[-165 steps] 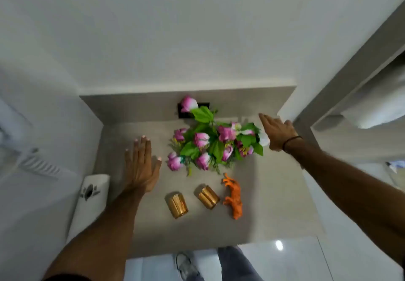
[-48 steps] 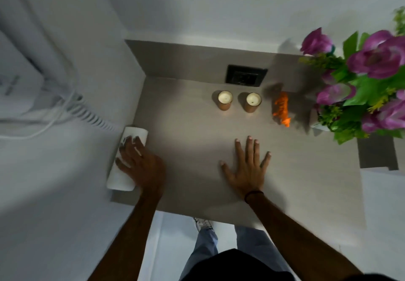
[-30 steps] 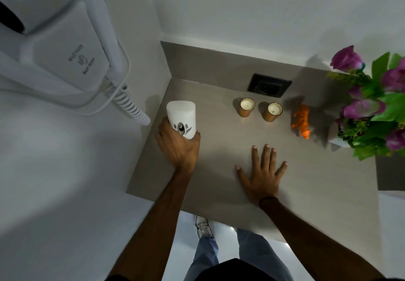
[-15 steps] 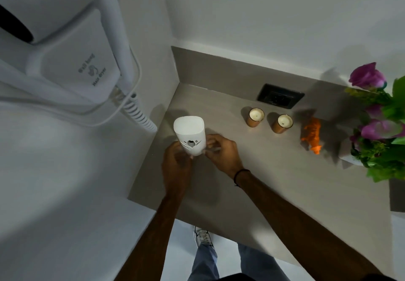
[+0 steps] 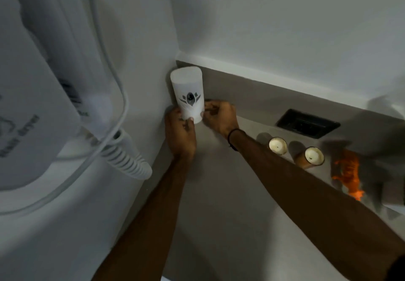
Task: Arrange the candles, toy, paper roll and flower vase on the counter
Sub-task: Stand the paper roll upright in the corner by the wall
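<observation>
The white paper roll (image 5: 188,92), printed with a dark emblem, stands upright in the counter's far left corner against the side wall. My left hand (image 5: 180,133) grips its base from the left and my right hand (image 5: 219,116) holds its base from the right. Two candles in copper cups (image 5: 277,146) (image 5: 310,157) stand side by side further right along the back. An orange toy animal (image 5: 348,172) lies right of them, partly blurred. The flower vase is out of view.
A white wall-mounted hair dryer (image 5: 32,96) with a coiled cord (image 5: 126,159) hangs on the left wall close to my left arm. A black socket plate (image 5: 306,123) sits in the grey backsplash behind the candles. The beige counter (image 5: 241,226) stretches below my arms.
Both hands have carried the paper roll from the middle left of the counter back into the far left corner. The view has shifted left, and the flowers have left it.
</observation>
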{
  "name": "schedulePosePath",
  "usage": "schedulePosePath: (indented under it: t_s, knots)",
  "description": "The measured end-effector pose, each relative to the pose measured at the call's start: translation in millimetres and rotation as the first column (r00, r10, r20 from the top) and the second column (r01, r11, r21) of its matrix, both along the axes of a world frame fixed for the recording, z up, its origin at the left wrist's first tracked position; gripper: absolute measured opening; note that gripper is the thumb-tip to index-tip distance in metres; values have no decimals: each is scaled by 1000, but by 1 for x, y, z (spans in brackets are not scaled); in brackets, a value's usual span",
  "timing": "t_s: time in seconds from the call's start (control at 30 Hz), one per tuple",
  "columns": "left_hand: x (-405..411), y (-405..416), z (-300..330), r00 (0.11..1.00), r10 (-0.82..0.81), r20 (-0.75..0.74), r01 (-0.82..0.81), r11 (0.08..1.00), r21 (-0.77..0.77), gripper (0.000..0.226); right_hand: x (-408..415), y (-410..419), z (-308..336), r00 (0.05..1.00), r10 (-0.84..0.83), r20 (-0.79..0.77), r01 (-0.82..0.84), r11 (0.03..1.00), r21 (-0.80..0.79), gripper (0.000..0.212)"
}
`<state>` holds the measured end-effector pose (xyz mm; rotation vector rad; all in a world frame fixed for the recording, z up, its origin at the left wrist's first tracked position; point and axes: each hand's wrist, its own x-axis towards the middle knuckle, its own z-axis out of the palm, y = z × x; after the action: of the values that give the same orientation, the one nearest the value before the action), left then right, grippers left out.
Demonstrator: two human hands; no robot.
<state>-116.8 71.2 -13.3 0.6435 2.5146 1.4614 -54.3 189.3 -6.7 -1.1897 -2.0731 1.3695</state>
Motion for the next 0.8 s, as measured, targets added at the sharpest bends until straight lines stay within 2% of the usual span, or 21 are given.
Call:
schedulePosePath:
  t_s: [0.17,0.33,0.4,0.67,0.8]
  knots:
    - [2,12,1,993,103,-51,-104,994,-26,44,-16,7,-5,1000,19,25,-19,1000,15,34]
    - [4,15,-2,994,95,-54,-98,994,-45,47,-15,8,-4,996,80,31,-82,994,66,28]
    - [5,15,-2,994,94,-57,-98,994,-58,48,-14,8,-2,992,116,44,-119,990,78,32]
    - [11,-3,-9,998,-7,-62,2,996,-88,58,0,-4,8,953,282,109,-270,956,-119,59]
    - [40,-31,-16,995,-96,7,97,988,-123,52,41,-33,12,979,152,139,-129,978,-165,63]
